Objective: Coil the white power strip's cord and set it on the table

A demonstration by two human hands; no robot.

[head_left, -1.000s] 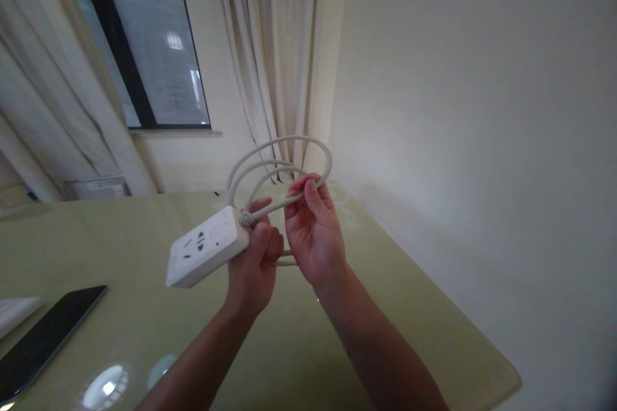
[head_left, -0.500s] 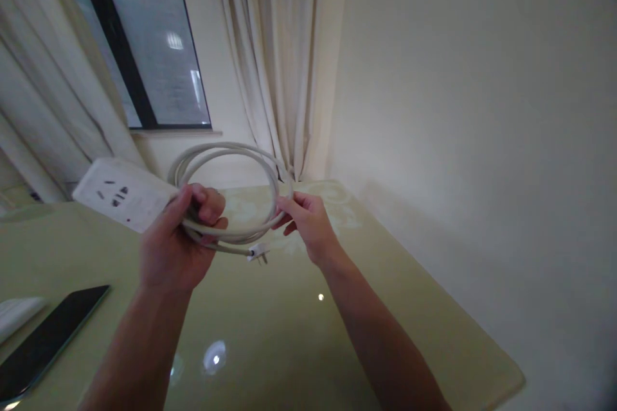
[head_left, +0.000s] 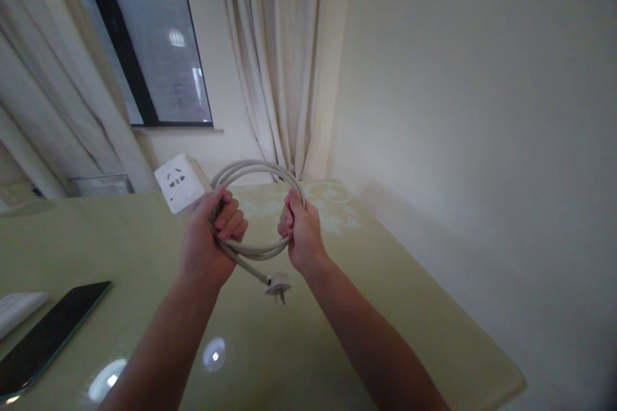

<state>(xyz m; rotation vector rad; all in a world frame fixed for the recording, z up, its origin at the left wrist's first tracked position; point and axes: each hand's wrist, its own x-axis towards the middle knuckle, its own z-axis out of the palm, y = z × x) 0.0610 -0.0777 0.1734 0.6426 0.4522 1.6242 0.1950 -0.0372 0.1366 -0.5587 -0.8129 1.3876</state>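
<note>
I hold a white power strip's coiled cable (head_left: 255, 173) in front of me above a pale green table (head_left: 385, 308). My left hand (head_left: 212, 237) is closed around the left side of the coil, just below the white socket block (head_left: 179, 183), which points up and away. My right hand (head_left: 297, 231) is closed around the right side of the coil. The plug (head_left: 277, 284) hangs loose below the coil between my wrists, prongs pointing down.
A dark phone or tablet (head_left: 45, 337) lies at the table's left edge beside a white object (head_left: 17, 309). Cream curtains (head_left: 284, 58) and a dark window (head_left: 144, 32) stand behind the table. A bare wall runs along the right.
The socket block swung from my left to upright behind my left hand. My right hand closed fully on the coil, and the plug dropped lower.
</note>
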